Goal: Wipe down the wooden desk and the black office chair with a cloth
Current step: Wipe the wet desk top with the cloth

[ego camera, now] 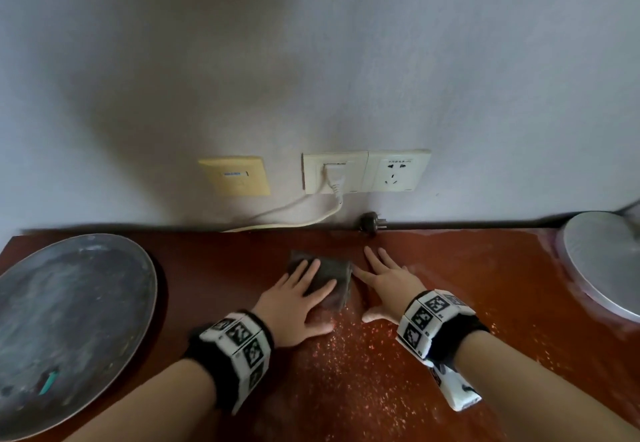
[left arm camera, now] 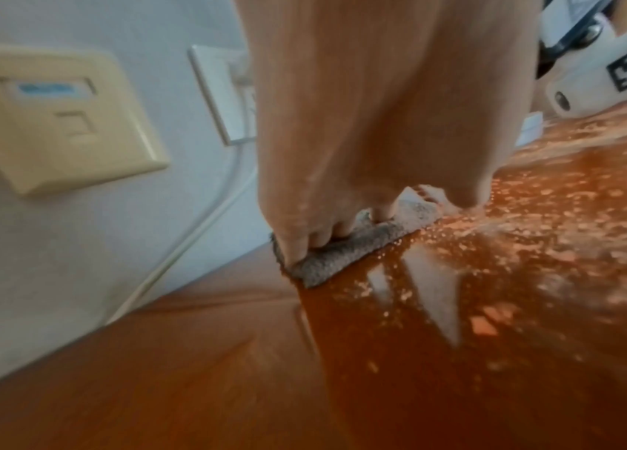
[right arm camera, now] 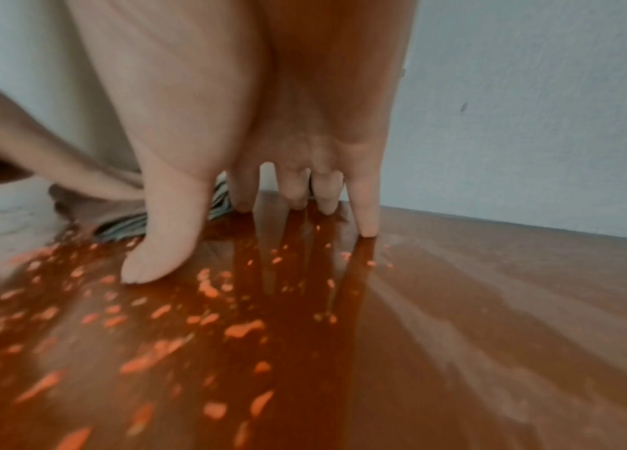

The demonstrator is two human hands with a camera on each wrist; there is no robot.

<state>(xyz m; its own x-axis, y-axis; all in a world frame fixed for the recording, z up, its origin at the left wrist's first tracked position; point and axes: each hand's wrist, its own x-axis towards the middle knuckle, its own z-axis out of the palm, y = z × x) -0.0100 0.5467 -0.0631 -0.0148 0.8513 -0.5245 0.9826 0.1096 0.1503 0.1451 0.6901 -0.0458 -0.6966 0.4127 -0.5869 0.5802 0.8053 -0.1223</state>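
A folded grey cloth (ego camera: 332,277) lies on the reddish-brown wooden desk (ego camera: 433,372) near the wall. My left hand (ego camera: 301,299) lies flat on it with straight spread fingers, pressing it down; the left wrist view shows the cloth (left arm camera: 339,252) under those fingertips. My right hand (ego camera: 384,282) rests flat on the bare desk just right of the cloth, fingers spread, its index finger by the cloth's edge. In the right wrist view the right hand (right arm camera: 265,188) touches the desk (right arm camera: 458,304) with its fingertips. Bright specks cover the desk surface near both hands. The black chair is not in view.
A large round dark metal tray (ego camera: 65,330) sits on the desk's left. A round silvery lid (ego camera: 602,261) sits at the right edge. On the wall are a yellow data socket (ego camera: 235,175), a white outlet (ego camera: 367,170) with a plugged cable, and a loose black plug (ego camera: 371,222).
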